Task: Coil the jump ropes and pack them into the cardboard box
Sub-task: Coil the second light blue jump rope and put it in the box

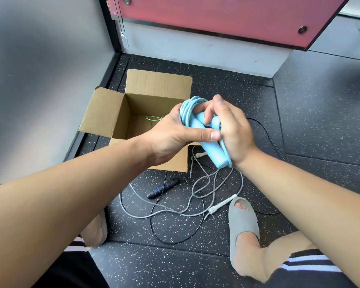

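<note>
on speckled floor (312,125), grey rope (146,217) seemingly crosses black cord (175,243) beside box (104,113).

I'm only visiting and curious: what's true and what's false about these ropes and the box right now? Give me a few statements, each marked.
1. The left hand and the right hand together hold a coiled light blue jump rope. True.
2. The cardboard box is closed. False: its flaps stand open.
3. A grey rope with white handles lies uncoiled on the floor. True.
4. The black handle with blue bands is inside the box. False: it lies on the floor in front of the box.
5. A thin green cord lies inside the box. True.
</note>
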